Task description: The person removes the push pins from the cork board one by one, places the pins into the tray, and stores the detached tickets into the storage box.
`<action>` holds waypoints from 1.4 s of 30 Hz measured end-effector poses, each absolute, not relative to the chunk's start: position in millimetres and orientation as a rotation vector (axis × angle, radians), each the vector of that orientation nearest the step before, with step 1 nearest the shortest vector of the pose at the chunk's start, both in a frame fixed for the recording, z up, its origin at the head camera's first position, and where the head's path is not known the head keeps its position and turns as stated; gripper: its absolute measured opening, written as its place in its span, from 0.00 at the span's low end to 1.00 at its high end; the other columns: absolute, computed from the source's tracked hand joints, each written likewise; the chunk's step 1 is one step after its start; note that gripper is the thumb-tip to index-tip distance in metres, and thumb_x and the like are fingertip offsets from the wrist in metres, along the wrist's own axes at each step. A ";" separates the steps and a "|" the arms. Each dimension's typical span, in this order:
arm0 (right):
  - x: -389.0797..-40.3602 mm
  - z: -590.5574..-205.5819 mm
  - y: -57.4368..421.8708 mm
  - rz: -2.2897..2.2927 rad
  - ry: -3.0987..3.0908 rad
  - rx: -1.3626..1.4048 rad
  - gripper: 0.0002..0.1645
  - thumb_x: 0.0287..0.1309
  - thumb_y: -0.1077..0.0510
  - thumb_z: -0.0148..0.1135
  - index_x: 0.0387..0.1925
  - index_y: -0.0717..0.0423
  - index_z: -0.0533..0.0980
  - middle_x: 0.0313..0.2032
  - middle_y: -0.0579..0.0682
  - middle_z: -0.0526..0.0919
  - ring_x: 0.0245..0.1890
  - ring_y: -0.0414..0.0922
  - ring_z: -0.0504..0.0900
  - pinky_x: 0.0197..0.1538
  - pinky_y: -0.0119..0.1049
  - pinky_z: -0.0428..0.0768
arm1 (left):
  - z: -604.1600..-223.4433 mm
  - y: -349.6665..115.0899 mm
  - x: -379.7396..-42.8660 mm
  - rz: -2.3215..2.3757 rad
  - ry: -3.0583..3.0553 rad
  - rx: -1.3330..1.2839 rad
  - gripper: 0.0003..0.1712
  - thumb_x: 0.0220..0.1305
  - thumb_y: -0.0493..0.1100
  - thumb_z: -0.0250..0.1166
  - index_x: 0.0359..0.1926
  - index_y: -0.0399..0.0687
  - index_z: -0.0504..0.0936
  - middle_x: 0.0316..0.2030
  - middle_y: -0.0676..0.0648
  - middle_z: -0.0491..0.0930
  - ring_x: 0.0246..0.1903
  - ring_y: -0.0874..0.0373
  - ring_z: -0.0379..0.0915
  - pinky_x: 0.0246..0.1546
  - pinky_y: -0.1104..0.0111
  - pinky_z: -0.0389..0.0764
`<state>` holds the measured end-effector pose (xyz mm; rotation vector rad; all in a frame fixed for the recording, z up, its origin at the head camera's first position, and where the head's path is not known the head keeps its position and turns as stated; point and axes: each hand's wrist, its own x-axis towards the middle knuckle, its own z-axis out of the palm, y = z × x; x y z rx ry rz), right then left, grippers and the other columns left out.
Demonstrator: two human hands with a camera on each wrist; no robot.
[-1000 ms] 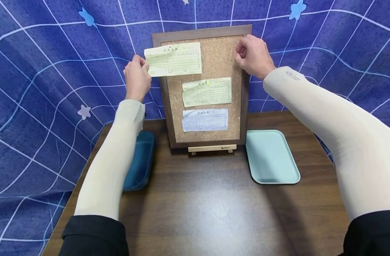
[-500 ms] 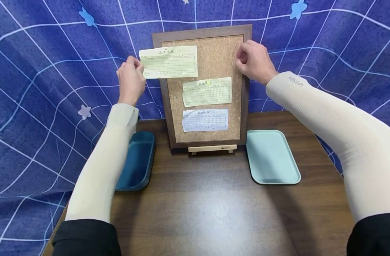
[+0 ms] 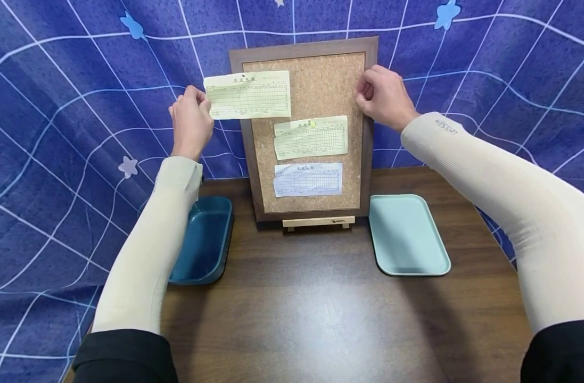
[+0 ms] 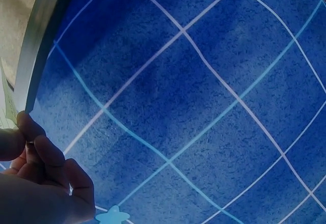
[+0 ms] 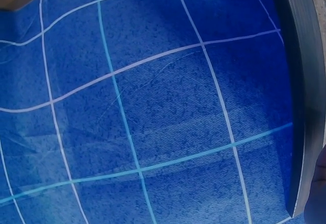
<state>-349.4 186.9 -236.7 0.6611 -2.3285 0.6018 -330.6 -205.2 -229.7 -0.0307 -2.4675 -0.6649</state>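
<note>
1. Upper left of centre, the left hand (image 3: 191, 122) pinches the left edge of a pale green slip (image 3: 248, 96), seemingly to keep its printed face flat and uncovered.
2. The slip overlaps the upper-left corner of a framed corkboard (image 3: 327, 90); whether it touches the cork is unclear.
3. Upper right of centre, the right hand (image 3: 386, 98) has its fingers curled together at the board's right edge, perhaps steadying it; whether they hold anything is hidden.
4. Below on the cork hang a second green slip (image 3: 311, 146), with a yellow pin (image 3: 313, 123) at its top, and a blue slip (image 3: 308, 181).
5. A wooden stand (image 3: 318, 221) props the board on the brown counter (image 3: 292, 319), between a dark blue dish (image 3: 203, 244) and a pale tray (image 3: 409, 234).
6. The left wrist view, at lower left, reveals thumb and fingertip meeting, unlike the head view. The right wrist view shows mostly blue curtain (image 5: 153, 107).
</note>
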 end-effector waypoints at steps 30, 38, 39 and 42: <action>-343.1 -253.7 216.5 0.619 -2.308 0.596 0.05 0.49 0.65 0.58 0.29 0.64 0.75 0.30 0.56 0.75 0.31 0.49 0.74 0.38 0.38 0.68 | -232.5 -247.2 -317.6 -0.726 -2.452 0.028 0.16 0.71 0.42 0.47 0.49 0.36 0.74 0.40 0.40 0.76 0.43 0.47 0.70 0.47 0.60 0.67; -337.6 -261.1 218.2 0.621 -2.352 0.573 0.06 0.51 0.64 0.58 0.32 0.65 0.75 0.31 0.56 0.74 0.32 0.50 0.74 0.38 0.39 0.67 | -238.9 -257.7 -316.0 -0.713 -2.447 0.048 0.16 0.71 0.43 0.47 0.49 0.37 0.74 0.40 0.40 0.75 0.43 0.47 0.70 0.46 0.60 0.67; -337.8 -261.7 218.4 0.620 -2.352 0.572 0.06 0.51 0.64 0.58 0.32 0.65 0.75 0.31 0.56 0.74 0.32 0.50 0.74 0.38 0.38 0.68 | -239.6 -258.8 -315.6 -0.713 -2.449 0.050 0.16 0.71 0.43 0.47 0.50 0.37 0.74 0.41 0.40 0.75 0.43 0.47 0.70 0.46 0.60 0.67; -338.8 -263.1 219.1 0.614 -2.354 0.574 0.06 0.51 0.64 0.58 0.31 0.65 0.75 0.31 0.56 0.74 0.32 0.49 0.73 0.38 0.38 0.67 | -240.6 -261.9 -313.4 -0.718 -2.447 0.060 0.17 0.71 0.43 0.46 0.50 0.36 0.74 0.41 0.40 0.76 0.43 0.47 0.70 0.45 0.60 0.67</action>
